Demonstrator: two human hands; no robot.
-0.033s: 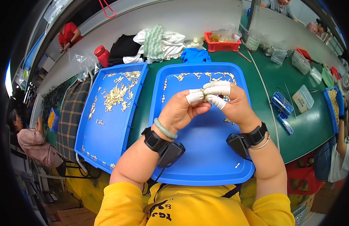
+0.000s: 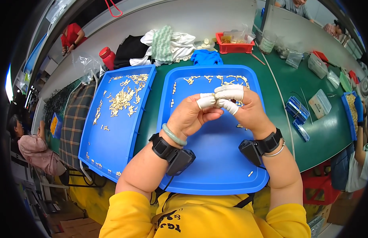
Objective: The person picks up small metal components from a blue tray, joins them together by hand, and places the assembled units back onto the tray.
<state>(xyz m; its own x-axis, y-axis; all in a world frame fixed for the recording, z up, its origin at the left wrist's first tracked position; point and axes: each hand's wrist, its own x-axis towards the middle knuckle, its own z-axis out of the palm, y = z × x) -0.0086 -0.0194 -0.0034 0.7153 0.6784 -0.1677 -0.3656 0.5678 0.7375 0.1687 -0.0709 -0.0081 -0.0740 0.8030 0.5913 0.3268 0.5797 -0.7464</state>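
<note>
My left hand [image 2: 195, 112] and my right hand [image 2: 243, 104] meet over the far half of a blue tray [image 2: 215, 158]. White finger cots cover several fingertips of both. Thumbs and fingers of the two hands pinch together on a small brass-coloured part [image 2: 214, 96], mostly hidden between the fingertips. Small brass-coloured pieces [image 2: 207, 78] lie in short rows along the tray's far and left edges, and one single piece [image 2: 250, 173] lies near its front right.
Left of it, a second blue tray [image 2: 106, 142] holds a heap of similar pieces [image 2: 122, 99]. Behind stand a red bin [image 2: 234, 47], a blue cloth [image 2: 206, 58], folded cloths [image 2: 162, 45] and a red bottle [image 2: 107, 58]. Blue packs [image 2: 297, 111] and a clear box [image 2: 319, 104] lie right. Other people sit nearby.
</note>
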